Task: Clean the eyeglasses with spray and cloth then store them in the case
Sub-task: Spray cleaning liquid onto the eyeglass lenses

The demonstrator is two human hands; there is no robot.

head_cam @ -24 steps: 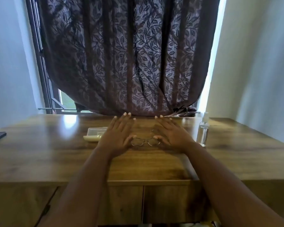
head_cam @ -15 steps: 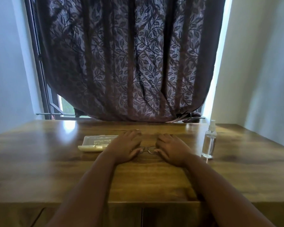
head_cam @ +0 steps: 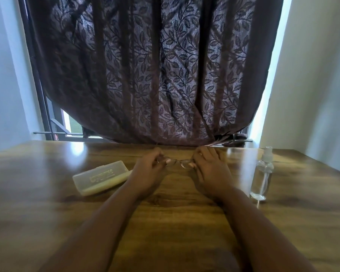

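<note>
Thin metal-framed eyeglasses (head_cam: pixel 178 163) held just above the glossy brown wooden table (head_cam: pixel 165 222), out in front of the dark leaf-patterned curtain (head_cam: pixel 151 75). Pinched at the left end by the left hand (head_cam: pixel 148 169), fingers curled round the frame there. Pinched at the right end by the right hand (head_cam: pixel 209 169), thumb and fingertips closed on the rim. Left of the eyeglasses, lying flat and closed on the table: a translucent pale-yellow plastic glasses case (head_cam: pixel 101 177), touching nothing. Right of the eyeglasses, standing upright: a clear plastic spray bottle (head_cam: pixel 261 177) with a white nozzle, well apart from the right hand.
</note>
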